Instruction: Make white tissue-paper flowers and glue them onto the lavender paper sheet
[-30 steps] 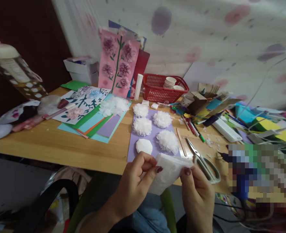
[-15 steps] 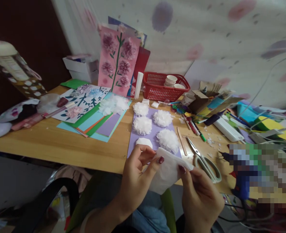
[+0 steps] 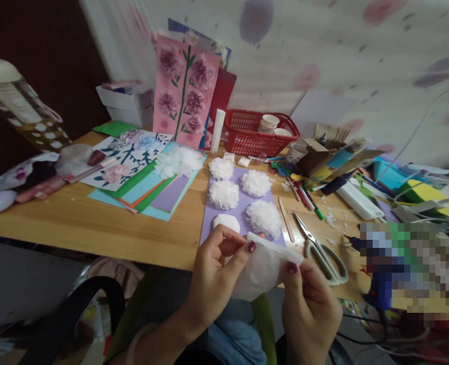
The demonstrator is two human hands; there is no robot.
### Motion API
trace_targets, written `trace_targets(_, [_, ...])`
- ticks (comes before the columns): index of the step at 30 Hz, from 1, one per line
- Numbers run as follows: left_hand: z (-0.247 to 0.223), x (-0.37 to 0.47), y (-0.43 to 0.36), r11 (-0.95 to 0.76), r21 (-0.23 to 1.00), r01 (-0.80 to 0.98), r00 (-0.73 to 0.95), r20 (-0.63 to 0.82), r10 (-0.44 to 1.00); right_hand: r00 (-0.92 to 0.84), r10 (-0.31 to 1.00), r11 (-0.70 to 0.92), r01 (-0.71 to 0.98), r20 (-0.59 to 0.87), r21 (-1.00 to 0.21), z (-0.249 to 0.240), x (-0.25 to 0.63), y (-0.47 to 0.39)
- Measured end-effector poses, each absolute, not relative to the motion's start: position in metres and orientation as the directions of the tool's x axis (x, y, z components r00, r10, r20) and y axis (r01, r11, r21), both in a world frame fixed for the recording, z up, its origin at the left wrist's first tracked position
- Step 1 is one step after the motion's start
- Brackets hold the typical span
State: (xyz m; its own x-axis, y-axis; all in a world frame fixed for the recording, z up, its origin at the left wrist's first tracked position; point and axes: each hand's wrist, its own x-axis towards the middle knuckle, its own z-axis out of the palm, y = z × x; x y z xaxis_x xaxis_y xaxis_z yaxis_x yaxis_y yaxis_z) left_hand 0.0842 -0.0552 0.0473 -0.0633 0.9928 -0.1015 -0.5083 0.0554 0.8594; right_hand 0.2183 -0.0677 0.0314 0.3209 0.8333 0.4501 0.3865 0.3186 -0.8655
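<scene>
A thin sheet of white tissue paper [image 3: 260, 271] is stretched between my two hands above the table's front edge. My left hand [image 3: 218, 274] pinches its left upper corner between thumb and fingers. Over on the right, my right hand [image 3: 311, 299] grips the opposite edge, thumb on top. Just beyond lies a purple sheet [image 3: 237, 223] bearing several fluffy white paper flowers [image 3: 264, 218]. A flat white paper piece [image 3: 226, 223] sits at its near left, partly hidden behind my left hand. Scissors [image 3: 321, 251] with pale handles rest to the right, beside a wooden stick [image 3: 286, 219].
A red basket [image 3: 247, 139] with paper cups stands at the back. Coloured paper sheets [image 3: 163, 203] and a pink flower picture [image 3: 184, 91] are at left. Markers [image 3: 304, 197], a white power strip [image 3: 355, 200] and a blue glue gun [image 3: 378, 279] are at right.
My right hand has shifted slightly left and down, with its thumb lower on the paper's edge. My left hand keeps its pinch almost in place. The view has tilted a little.
</scene>
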Motion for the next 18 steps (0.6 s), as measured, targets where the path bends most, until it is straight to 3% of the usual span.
trace_targets(6, [0.0471, 0.0828, -0.0569, 0.014, 0.893, -0.449, -0.128, -0.080, 0.988, 0.310, 0.848, 0.297, 0.392, 0.429, -0.871, 0.0303, 0.2159, -0.0699])
trace_targets(12, [0.0462, 0.0804, -0.0569, 0.096, 0.859, -0.503, -0.066, -0.149, 0.987, 0.335, 0.838, 0.298, 0.380, 0.431, -0.876, 0.0311, 0.2118, -0.0702])
trace_targets(18, [0.0449, 0.0764, -0.0557, 0.088, 0.898, -0.431, -0.073, -0.132, 0.989, 0.348, 0.841, 0.290, 0.356, 0.414, -0.888, 0.0290, 0.2113, -0.0729])
